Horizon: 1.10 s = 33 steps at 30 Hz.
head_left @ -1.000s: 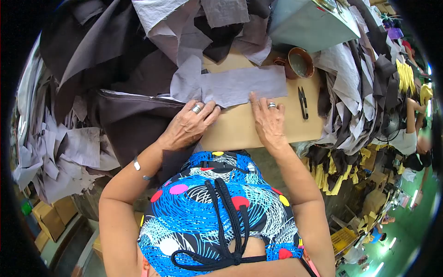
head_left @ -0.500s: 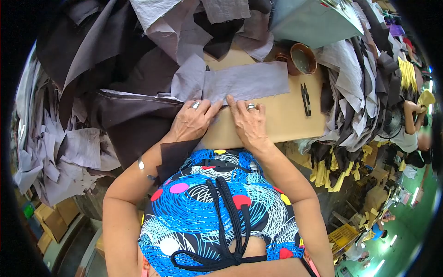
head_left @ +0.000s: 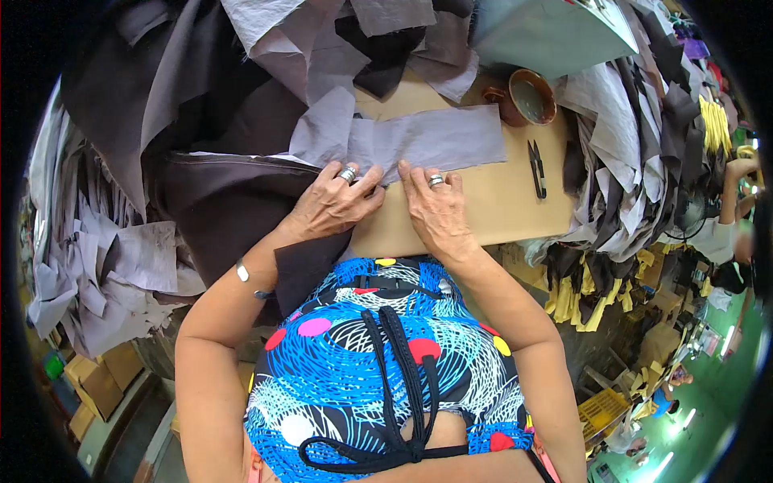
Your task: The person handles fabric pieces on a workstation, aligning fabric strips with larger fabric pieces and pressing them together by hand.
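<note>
A grey fabric strip [head_left: 451, 138] lies across the tan work surface [head_left: 491, 201], its near edge under my fingertips. My left hand [head_left: 338, 200] is bent closed at that edge, where the strip meets a large dark brown fabric piece [head_left: 233, 197] with a stitched seam along its top. The brown cloth drapes to the left, partly under my left wrist. My right hand [head_left: 437, 211] presses its bent fingers together on the strip's edge, a small gap from the left; its thumb is hidden. Both hands wear rings.
Black thread snips [head_left: 537, 171] lie to the right. Behind them a brown mug [head_left: 529, 98] stands beside a pale green box-like housing [head_left: 547, 40]. Piles of grey and brown cloth [head_left: 620, 153] flank the surface. Other people are at far right.
My left hand's fingers have spread slightly, and its thumb shows more. The grey cloth beside it has shifted a little left and wrinkled. My right hand stays nearly in place.
</note>
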Tool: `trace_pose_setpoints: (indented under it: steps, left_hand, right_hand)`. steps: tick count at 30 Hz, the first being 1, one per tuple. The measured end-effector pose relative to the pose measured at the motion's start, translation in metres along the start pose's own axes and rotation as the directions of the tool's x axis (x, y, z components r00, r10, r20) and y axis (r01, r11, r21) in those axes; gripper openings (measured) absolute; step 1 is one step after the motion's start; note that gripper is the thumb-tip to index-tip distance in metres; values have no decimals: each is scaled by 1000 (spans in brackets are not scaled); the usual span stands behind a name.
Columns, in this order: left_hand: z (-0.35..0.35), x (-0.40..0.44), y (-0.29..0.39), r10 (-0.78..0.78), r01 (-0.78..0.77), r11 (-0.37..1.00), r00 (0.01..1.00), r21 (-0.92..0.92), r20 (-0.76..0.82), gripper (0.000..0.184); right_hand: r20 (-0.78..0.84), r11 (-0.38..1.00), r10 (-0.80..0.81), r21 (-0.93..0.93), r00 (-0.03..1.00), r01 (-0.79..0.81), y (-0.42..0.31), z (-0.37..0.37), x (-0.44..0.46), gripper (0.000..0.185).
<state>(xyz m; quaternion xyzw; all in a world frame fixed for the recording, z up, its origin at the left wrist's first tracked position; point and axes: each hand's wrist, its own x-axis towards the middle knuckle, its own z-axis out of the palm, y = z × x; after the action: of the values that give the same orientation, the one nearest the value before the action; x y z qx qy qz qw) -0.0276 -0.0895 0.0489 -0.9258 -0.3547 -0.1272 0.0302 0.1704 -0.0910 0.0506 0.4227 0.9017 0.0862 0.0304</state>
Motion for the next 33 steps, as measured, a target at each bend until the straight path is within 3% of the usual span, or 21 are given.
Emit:
trace_pose_setpoints:
  steps: [4, 12, 19, 27, 31, 33]
  left_hand:
    - [-4, -3, -3, 38, -39, 999, 999, 17, 31, 16]
    - [-10, -11, -6, 92, -97, 995, 981, 21, 171, 18]
    - [-1, -10, -6, 37, -37, 999, 999, 3, 28, 12]
    - [2, -14, -4, 53, -53, 998, 999, 41, 8, 9]
    - [-3, -11, -3, -23, 26, 995, 999, -97, 28, 8]
    - [-2, -9, -3, -81, 78, 984, 997, -162, -18, 8]
  right_hand:
    - [-58, 999, -39, -9, 998, 38, -1, 4, 1, 50]
    - [29, 985, -43, -165, 999, 47, -16, -5, 0, 49]
    - [4, 982, -62, -178, 998, 62, -21, -1, 0, 46]
    - [35, 992, -119, -49, 992, 120, -9, -13, 3, 46]
    - [88, 968, -134, 225, 987, 111, 7, -15, 2, 45]
    - [46, 969, -111, 226, 993, 98, 11, -14, 2, 42]
